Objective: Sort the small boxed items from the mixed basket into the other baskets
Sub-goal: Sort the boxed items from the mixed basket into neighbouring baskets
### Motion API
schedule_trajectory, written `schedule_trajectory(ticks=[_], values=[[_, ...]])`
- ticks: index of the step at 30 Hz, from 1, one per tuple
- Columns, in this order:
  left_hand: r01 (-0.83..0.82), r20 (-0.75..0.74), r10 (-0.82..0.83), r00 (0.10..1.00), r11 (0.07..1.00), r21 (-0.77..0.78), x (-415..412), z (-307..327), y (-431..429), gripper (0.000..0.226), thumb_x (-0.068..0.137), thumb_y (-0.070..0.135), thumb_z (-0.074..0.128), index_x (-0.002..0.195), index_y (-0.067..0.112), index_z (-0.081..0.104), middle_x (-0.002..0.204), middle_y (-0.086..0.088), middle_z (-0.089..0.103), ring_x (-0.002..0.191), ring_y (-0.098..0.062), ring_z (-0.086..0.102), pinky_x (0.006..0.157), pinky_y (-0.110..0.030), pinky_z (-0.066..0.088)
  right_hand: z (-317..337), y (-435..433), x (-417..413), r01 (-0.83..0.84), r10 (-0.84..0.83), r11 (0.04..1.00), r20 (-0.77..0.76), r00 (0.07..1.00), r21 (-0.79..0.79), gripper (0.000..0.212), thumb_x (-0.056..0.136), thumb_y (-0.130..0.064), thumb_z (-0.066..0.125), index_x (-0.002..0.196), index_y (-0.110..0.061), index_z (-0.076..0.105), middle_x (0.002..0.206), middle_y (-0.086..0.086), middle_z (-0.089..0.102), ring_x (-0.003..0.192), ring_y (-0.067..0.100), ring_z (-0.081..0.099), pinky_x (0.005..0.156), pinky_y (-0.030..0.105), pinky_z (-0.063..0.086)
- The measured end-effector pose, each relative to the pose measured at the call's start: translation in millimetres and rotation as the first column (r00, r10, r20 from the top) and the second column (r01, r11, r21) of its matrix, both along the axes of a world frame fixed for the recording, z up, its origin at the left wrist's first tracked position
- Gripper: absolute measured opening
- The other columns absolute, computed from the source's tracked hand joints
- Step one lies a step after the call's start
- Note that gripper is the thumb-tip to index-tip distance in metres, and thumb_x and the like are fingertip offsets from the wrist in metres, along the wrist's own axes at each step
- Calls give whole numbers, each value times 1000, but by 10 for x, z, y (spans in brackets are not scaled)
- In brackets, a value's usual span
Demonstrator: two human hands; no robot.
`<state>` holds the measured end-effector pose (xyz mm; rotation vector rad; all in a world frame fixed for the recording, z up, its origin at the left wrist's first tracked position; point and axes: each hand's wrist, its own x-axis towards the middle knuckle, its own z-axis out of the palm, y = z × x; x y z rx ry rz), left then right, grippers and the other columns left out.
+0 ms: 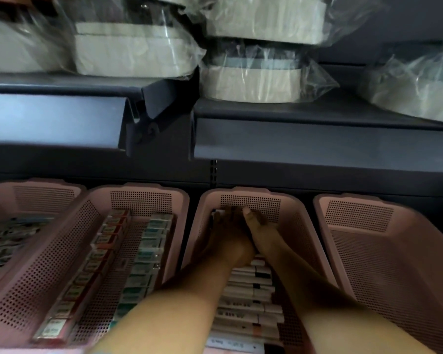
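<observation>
No word or number can be read here. The red and teal boxes [149,251] in the second pink basket [138,188] carry printed labels. The white boxes [248,298] in the third pink basket [243,191] show dark marks, perhaps letters. All of it is too blurred to make out.

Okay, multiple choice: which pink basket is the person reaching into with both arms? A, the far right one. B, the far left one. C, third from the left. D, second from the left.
C: the left grip and the right grip meet near the far wall of the third basket from the left, beyond its row of boxes.
</observation>
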<state>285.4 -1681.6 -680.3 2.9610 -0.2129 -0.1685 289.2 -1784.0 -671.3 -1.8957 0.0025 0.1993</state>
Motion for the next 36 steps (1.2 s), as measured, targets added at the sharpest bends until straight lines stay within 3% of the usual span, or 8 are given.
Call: schedule_trajectory(ticks=[8, 11, 13, 18, 24, 28, 34, 36], values=[[-11, -81, 14, 997, 999, 33, -161, 305, -80, 73, 104, 40, 50, 166, 27, 15, 173, -8, 10, 159, -35, 9, 128, -57, 7, -25, 14, -45, 55, -49, 985, -42, 998, 162, 31, 102, -50, 45, 120, -28, 58, 130, 6, 60, 122, 26, 57, 111, 43, 42], [3, -86, -2, 996, 1000, 12, -186, 323, -73, 74, 105, 39, 51, 166, 29, 10, 174, -7, 5, 160, -33, 4, 127, -54, 2, -78, 32, -18, 52, -54, 992, 15, 998, 115, 41, 102, -50, 44, 131, -24, 57, 131, 3, 58, 115, 19, 55, 104, 32, 41], [27, -52, -26, 998, 999, 18, -143, 241, -41, 74, 101, 45, 54, 164, 31, 18, 172, -7, 14, 159, -32, 10, 128, -56, 6, -121, 50, 7, 53, -58, 996, 72, 996, 72, 39, 103, -49, 42, 129, -23, 57, 131, 5, 58, 113, 18, 54, 97, 27, 38], [32, -40, -30, 999, 999, 33, -122, 212, -5, 72, 100, 43, 56, 162, 30, 23, 170, -10, 19, 157, -35, 16, 127, -59, 10, -165, 61, 44, 10, -14, 997, 51, 999, 77, 44, 102, -53, 40, 135, -27, 53, 136, 3, 55, 121, 21, 54, 100, 28, 38], [22, -88, -18, 996, 999, 46, -201, 326, -30, 80, 104, 36, 54, 167, 29, 4, 174, -10, 0, 160, -35, -2, 127, -56, -1, -168, 96, 49, -18, 16, 999, 47, 999, 39, 73, 86, -77, 41, 140, -29, 51, 148, 5, 47, 131, 25, 50, 107, 35, 38], [12, -94, -10, 996, 1000, 22, -187, 294, -19, 81, 104, 44, 54, 166, 29, 6, 174, -9, 1, 160, -34, 0, 126, -56, -1, -197, 89, 58, 24, -30, 996, 64, 997, 89, 52, 96, -62, 46, 131, -25, 54, 137, 5, 56, 122, 24, 56, 101, 34, 42], [11, -133, -5, 991, 999, 41, -108, 182, -5, 85, 104, 41, 52, 166, 32, -6, 174, -6, -12, 159, -34, -13, 125, -58, -8, -198, 84, 93, -32, 31, 999, 36, 999, 37, 82, 83, -80, 44, 147, -28, 44, 148, 2, 47, 129, 22, 50, 106, 36, 39], [-14, -145, 16, 989, 1000, 14, -42, 103, -2, 86, 102, 45, 49, 165, 35, -8, 173, -5, -14, 159, -36, -15, 126, -65, -5, -172, 70, 90, -30, 30, 997, 6, 1000, 76, 69, 93, -69, 45, 148, -28, 41, 146, 0, 47, 128, 20, 49, 103, 30, 37]])
